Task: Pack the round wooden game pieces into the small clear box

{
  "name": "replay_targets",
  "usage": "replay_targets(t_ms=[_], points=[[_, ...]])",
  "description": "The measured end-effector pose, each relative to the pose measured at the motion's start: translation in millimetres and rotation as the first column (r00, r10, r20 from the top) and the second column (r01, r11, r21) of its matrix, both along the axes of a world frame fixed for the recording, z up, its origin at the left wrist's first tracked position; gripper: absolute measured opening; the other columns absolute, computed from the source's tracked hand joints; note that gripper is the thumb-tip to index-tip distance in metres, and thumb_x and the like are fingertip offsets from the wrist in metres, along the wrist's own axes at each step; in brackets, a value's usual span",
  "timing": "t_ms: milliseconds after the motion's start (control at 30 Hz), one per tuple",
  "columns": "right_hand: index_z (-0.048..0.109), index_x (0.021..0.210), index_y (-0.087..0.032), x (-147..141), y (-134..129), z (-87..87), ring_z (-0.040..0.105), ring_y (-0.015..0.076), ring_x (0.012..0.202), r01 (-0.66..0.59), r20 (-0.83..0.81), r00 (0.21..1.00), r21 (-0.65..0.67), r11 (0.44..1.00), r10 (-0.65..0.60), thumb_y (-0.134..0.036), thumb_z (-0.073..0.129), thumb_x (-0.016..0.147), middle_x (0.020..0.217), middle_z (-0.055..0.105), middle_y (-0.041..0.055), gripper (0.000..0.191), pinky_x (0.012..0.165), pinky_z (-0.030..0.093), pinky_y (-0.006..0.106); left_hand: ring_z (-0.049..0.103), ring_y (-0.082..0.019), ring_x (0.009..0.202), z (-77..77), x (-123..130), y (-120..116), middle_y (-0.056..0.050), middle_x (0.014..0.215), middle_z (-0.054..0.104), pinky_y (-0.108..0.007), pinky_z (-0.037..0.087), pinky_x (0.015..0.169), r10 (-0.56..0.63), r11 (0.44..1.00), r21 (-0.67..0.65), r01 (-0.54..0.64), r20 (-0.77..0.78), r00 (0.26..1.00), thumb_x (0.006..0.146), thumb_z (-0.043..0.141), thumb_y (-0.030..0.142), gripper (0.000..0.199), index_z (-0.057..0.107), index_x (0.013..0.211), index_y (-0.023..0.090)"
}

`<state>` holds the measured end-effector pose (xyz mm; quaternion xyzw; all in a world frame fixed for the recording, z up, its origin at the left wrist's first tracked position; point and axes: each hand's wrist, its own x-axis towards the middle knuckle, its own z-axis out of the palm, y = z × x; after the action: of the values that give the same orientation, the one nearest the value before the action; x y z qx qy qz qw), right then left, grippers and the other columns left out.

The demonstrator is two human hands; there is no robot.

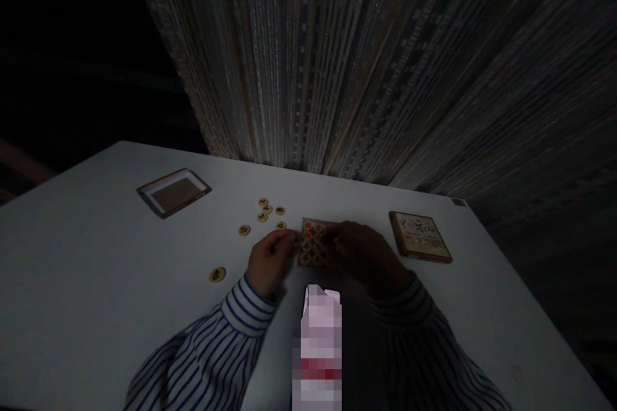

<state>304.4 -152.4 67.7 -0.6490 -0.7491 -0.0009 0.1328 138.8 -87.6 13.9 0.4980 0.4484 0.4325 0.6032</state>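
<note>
A small shallow box (302,261) on the white table holds rows of round wooden Chinese chess pieces (307,246), some marked in red and some in black. At its left edge is my left hand (270,262), fingers curled with the tips close together; what they pinch, if anything, is hidden. My right hand (369,259) reaches over the right part of the box and covers it. Its fingers are bent down onto the pieces, and shadow hides what they hold. A loose chess piece (281,225) lies just beyond my left hand.
Several loose pieces (262,218) lie left of the box, and one piece (217,275) is nearer me. A brown-rimmed lid or tray (197,198) is at the far left. A printed box (424,236) lies right. A pixelated phone-like object (321,334) is in front; a curtain (289,77) hangs behind.
</note>
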Motion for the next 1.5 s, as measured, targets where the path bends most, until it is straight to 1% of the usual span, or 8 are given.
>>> replay_targets(t_ms=[200,267,433,633,800,1000,1333,1500], points=[[0.06,0.091,-0.017,17.2,-2.0,5.3,0.059,0.016,0.077,0.054,-0.007,0.998,-0.05,0.997,-0.054,-0.024,0.056,0.079,0.086,0.065,0.0052,0.014,0.069,0.042,0.028,0.057,-0.015,0.059,-5.1,1.7,0.3,-0.002,0.064,0.066,-0.027,0.044,0.058,0.009,0.998,0.056,-0.005,-0.057,0.998,0.061,0.068,0.041,0.028,0.066,0.075,0.016],[0.061,0.089,-0.017,24.5,-2.9,4.7,0.059,0.0157,0.075,0.069,0.003,0.998,-0.069,0.995,-0.068,-0.025,0.057,0.079,0.084,0.065,0.0047,0.013,0.067,0.041,0.028,0.058,-0.016,0.062,-7.9,1.7,0.7,-0.002,0.066,0.067,-0.027,0.045,0.061,0.011,0.997,0.082,-0.004,-0.08,0.997,0.063,0.067,0.039,0.026,0.066,0.076,0.016],[0.062,0.086,-0.018,35.7,-4.2,0.7,0.059,0.0157,0.074,0.097,0.042,0.995,-0.075,0.992,-0.094,-0.023,0.06,0.076,0.083,0.064,0.0032,0.012,0.068,0.039,0.03,0.06,-0.017,0.068,-14.5,0.9,2.2,-0.003,0.072,0.068,-0.027,0.046,0.064,0.01,0.992,0.129,0.008,-0.138,0.99,0.065,0.064,0.035,0.022,0.067,0.077,0.017],[0.062,0.09,-0.017,37.1,-0.8,-5.4,0.059,0.0158,0.075,0.1,0.068,0.994,-0.195,0.976,-0.088,-0.025,0.057,0.077,0.084,0.064,0.0046,0.016,0.063,0.04,0.027,0.062,-0.017,0.069,-14.5,1.5,0.8,-0.004,0.074,0.069,-0.027,0.048,0.065,-0.017,0.98,0.189,0.061,-0.225,0.974,0.068,0.058,0.036,0.025,0.066,0.08,0.016],[0.063,0.09,-0.019,37.9,1.8,-10.7,0.06,0.0175,0.075,0.142,0.106,0.987,-0.281,0.949,-0.117,-0.031,0.055,0.079,0.085,0.064,0.0046,0.018,0.06,0.039,0.026,0.062,-0.018,0.072,-14.3,1.4,0.3,-0.005,0.078,0.069,-0.028,0.049,0.064,-0.048,0.97,0.215,0.117,-0.3,0.953,0.071,0.052,0.04,0.031,0.065,0.084,0.015],[0.064,0.089,-0.021,40.7,5.0,-17.9,0.06,0.0173,0.078,0.113,0.069,0.993,-0.335,0.936,-0.095,-0.032,0.054,0.08,0.087,0.064,0.0044,0.018,0.064,0.04,0.026,0.063,-0.019,0.072,-15.6,0.9,1.0,-0.006,0.079,0.069,-0.029,0.05,0.064,-0.041,0.96,0.249,0.125,-0.316,0.948,0.07,0.052,0.04,0.031,0.065,0.084,0.015],[0.062,0.097,-0.019,43.5,10.4,-25.4,0.059,0.0174,0.085,0.105,0.088,0.993,-0.422,0.901,-0.075,-0.029,0.052,0.08,0.095,0.064,0.0064,0.022,0.069,0.041,0.026,0.063,-0.019,0.071,-17.1,0.9,1.1,-0.007,0.08,0.07,-0.029,0.05,0.064,-0.049,0.965,0.23,0.129,-0.322,0.945,0.071,0.051,0.04,0.034,0.065,0.087,0.014],[0.063,0.098,-0.02,43.9,10.2,-26.1,0.059,0.0184,0.085,0.115,0.088,0.992,-0.408,0.906,-0.086,-0.03,0.052,0.08,0.094,0.064,0.0055,0.024,0.069,0.042,0.028,0.063,-0.019,0.07,-17.9,0.5,0.9,-0.007,0.079,0.069,-0.03,0.05,0.063,-0.037,0.965,0.236,0.116,-0.317,0.948,0.071,0.052,0.04,0.033,0.065,0.086,0.015]])
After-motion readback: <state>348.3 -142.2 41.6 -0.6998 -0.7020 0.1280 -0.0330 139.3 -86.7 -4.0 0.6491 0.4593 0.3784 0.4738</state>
